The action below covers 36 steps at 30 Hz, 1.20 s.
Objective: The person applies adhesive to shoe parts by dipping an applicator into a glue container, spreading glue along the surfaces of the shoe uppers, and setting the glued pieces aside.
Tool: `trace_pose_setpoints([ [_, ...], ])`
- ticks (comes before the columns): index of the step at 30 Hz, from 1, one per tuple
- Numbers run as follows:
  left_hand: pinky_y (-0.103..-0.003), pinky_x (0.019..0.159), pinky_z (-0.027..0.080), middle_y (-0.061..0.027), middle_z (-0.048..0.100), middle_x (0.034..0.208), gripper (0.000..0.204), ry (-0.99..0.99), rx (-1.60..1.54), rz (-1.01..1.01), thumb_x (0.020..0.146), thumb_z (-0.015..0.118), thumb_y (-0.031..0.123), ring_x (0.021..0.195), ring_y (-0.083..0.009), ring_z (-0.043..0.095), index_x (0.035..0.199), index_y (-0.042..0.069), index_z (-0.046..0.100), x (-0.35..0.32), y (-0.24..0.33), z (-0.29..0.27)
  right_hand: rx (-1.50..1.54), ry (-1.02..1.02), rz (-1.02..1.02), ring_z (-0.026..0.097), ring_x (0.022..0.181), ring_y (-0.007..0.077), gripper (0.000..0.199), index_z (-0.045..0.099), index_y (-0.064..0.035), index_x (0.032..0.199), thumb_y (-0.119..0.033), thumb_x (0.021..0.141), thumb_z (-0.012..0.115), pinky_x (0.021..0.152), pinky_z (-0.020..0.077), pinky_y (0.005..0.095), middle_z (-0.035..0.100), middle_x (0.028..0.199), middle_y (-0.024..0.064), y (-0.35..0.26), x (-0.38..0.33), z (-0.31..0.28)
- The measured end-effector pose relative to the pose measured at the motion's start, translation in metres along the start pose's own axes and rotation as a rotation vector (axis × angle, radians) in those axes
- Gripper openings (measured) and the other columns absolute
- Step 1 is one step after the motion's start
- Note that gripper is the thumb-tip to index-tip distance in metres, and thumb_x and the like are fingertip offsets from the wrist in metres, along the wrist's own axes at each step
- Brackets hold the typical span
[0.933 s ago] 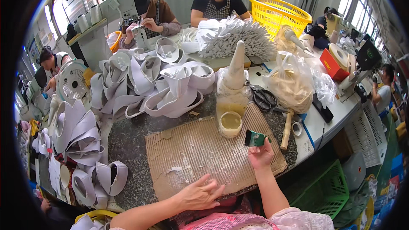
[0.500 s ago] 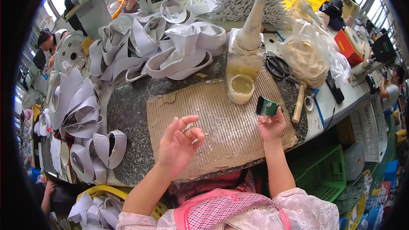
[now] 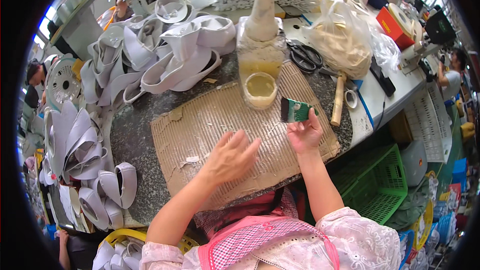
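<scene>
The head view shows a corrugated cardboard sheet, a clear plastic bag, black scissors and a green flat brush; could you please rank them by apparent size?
1. Corrugated cardboard sheet
2. Clear plastic bag
3. Black scissors and green flat brush: too alike to rank; fingers partly cover the brush.

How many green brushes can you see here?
1: the green brush, held in the right hand over the corrugated cardboard sheet. Others could be hidden among the clutter.

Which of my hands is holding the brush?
Your right hand: it grips the green brush, dark bristles pointing left. Your left hand is over the cardboard, with nothing visible in it.
</scene>
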<state>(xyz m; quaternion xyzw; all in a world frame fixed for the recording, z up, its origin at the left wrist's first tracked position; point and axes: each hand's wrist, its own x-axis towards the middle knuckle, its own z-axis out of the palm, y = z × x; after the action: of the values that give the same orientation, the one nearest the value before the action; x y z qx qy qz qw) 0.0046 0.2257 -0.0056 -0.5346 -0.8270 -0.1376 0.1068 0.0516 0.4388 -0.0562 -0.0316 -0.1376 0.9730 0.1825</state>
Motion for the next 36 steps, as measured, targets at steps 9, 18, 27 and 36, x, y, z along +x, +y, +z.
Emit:
trace_pose_setpoints([
  [9,-0.038,0.096,0.029,-0.0121,0.054,0.094,0.045,-0.213,0.169,0.46,0.074,0.057,0.025,0.108,-0.0222,0.04,0.115,0.01,0.045,-0.007,0.004,0.0,-0.007,0.0,-0.015,0.045,0.048,0.0103,0.02,0.061,-0.0067,0.083,-0.024,0.085,0.051,0.049,0.0343,0.0251,0.061,0.073,0.0039,0.001,0.004,-0.005],
  [18,-0.038,0.092,0.033,-0.0072,0.056,0.069,0.033,-0.208,-0.009,0.542,0.078,0.048,0.023,0.097,-0.0238,0.047,0.103,0.001,0.05,-0.002,0.045,-0.003,-0.023,-0.012,0.0,0.043,0.048,0.0102,0.02,0.061,-0.0073,0.082,-0.025,0.086,0.05,0.051,0.0334,0.0249,0.062,0.075,0.0032,0.003,0.003,-0.005],
  [27,-0.034,0.086,0.037,-0.0133,0.06,0.098,0.048,0.105,-2.295,-0.816,0.088,0.039,0.041,0.096,-0.0209,0.054,0.125,0.01,0.036,-0.003,0.031,-0.028,0.007,0.036,0.004,0.044,0.048,0.0101,0.022,0.061,-0.0068,0.082,-0.025,0.086,0.05,0.051,0.0331,0.0247,0.062,0.074,0.0033,0.001,0.002,-0.001],
  [36,-0.034,0.084,0.038,-0.0148,0.059,0.098,0.049,0.256,-2.378,-0.841,0.089,0.033,0.042,0.096,-0.0237,0.053,0.125,0.009,0.034,-0.01,0.03,-0.019,0.028,-0.013,0.003,0.044,0.048,0.0105,0.023,0.061,-0.0064,0.083,-0.026,0.085,0.051,0.05,0.0332,0.0248,0.061,0.072,0.0035,0.001,0.003,-0.007],
])
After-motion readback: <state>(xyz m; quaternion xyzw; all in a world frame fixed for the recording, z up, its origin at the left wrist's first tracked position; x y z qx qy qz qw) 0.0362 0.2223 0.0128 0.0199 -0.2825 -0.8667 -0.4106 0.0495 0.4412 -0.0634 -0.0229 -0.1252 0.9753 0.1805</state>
